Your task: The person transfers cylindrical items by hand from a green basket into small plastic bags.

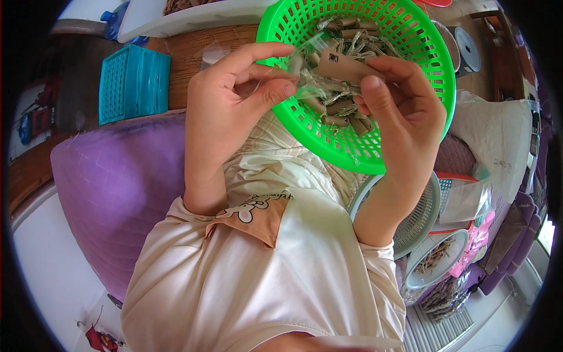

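The person sits in a cream shirt [264, 276] beside a purple cushion [117, 188], with both hands raised just in front of the green basket [434, 76], which I take as the landmark. On the near side of the basket, the left hand [234, 94] pinches a wisp of pale straw-like string [281, 73] between thumb and fingers, while the right hand [399, 100] grips 1 brown tube [346, 67] at the basket's rim, thumb pressed along it. Inside the basket a heap of similar brown tubes and tangled strings [346, 100] lies loose, so I judge most of the pile is yet to be handled. To the right of and nearer than the basket, a white bowl [437, 258] holds brownish sticks, perhaps finished pieces; I cannot tell. Left of the basket stands a stack of teal baskets [132, 82].
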A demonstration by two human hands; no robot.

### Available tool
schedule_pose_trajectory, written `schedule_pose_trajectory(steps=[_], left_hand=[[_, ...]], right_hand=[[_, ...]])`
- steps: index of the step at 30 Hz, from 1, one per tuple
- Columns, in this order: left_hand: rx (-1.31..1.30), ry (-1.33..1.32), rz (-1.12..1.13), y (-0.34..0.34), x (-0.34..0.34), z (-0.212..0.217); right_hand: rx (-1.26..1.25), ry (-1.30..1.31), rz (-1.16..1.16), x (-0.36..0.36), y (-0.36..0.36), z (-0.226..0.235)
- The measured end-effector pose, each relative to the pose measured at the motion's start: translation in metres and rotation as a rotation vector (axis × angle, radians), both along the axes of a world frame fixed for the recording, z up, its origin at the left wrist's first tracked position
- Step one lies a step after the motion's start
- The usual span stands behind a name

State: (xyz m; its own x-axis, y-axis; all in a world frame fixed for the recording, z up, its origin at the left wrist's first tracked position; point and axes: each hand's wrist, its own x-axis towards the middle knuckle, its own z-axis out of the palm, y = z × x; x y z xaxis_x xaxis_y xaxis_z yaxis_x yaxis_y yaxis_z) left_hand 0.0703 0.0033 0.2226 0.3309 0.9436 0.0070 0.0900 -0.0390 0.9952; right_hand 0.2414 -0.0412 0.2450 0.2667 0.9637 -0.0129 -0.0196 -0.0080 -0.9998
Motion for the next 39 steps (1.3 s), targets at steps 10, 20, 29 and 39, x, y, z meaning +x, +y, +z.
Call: schedule_pose_trajectory(steps=[10,20,29,39], left_hand=[[0.121,-0.096,-0.105,-0.005,0.01,-0.012],[-0.049,-0.203,-0.106,-0.01,0.021,-0.02],[-0.219,-0.308,-0.19,-0.005,0.022,-0.016],[-0.195,-0.35,-0.227,-0.001,0.032,-0.02]], right_hand=[[0.026,-0.059,0.161,0.007,0.0,0.003],[0.17,-0.598,0.153,0.011,0.003,0.001],[0.299,-0.552,0.016,0.01,0.012,-0.02],[0.279,-0.196,0.153,0.015,0.0,-0.041]])
